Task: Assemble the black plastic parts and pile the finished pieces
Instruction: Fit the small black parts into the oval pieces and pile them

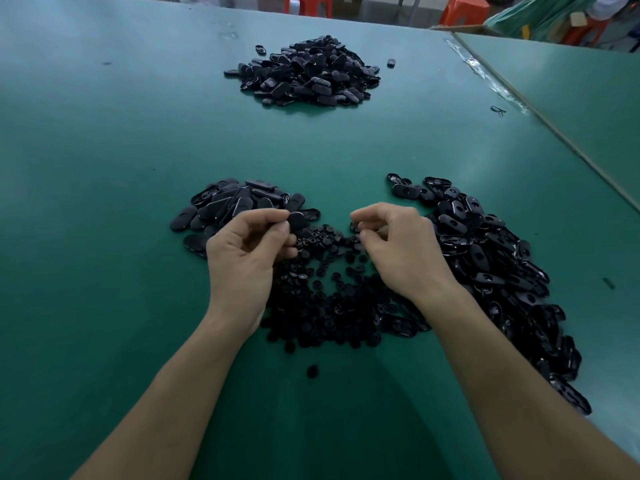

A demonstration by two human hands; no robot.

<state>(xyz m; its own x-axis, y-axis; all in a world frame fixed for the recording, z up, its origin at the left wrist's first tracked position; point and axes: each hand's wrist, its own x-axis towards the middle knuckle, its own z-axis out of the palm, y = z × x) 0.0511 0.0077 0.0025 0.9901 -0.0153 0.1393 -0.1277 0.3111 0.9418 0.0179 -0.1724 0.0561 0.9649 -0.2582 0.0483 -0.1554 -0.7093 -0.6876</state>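
Nearest on the green surface [104,271], a single small round part [312,371] is seen lying apart, just before the heap of small round parts [329,299] spread between the forearms. Above this heap, the left grip [249,247] is closed on an oval black piece [297,220], pinched between thumb and fingertips. The right grip [398,244] is narrowed to a pinch on a small dark part [355,226], too small to be identified. A heap of oval covers [235,202] is located just beyond the left grip, and a long heap of oval shells with holes [485,265] runs along the right. Well apart, farther back, a pile of black pieces [304,71] is placed. Orange stools [464,8] are visible beyond the surface.
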